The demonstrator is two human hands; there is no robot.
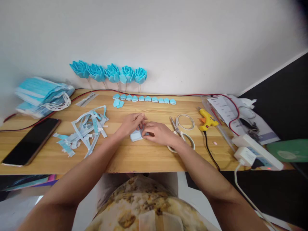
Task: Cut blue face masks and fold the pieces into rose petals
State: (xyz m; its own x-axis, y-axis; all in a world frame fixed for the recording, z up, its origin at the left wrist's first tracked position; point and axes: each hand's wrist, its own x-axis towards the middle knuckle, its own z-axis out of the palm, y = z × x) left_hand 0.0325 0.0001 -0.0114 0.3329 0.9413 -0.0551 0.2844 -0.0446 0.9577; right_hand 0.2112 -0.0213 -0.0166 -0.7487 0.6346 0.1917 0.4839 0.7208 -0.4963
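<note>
A small folded piece of pale blue mask fabric (136, 136) lies on the wooden table in front of me. My left hand (132, 123) is over its far edge, fingers curled together onto it. From the right, my right hand (157, 132) grips the same piece, with thumb and fingers closed at its side. Both hands partly cover it. Beyond them runs a row of small folded blue petals (141, 98), with loose blue petals (118, 103) at its left end. White-handled scissors (181, 132) lie partly open beside my right wrist, partly under it.
Left are cut fabric strips (92, 125), a phone (31, 141) and stacked blue masks (39, 91). Several blue fabric flowers (112, 73) on sticks lean against the wall. Right are a tape roll (185, 122), a yellow glue gun (207, 119), papers (223, 110) and a power strip (258, 152).
</note>
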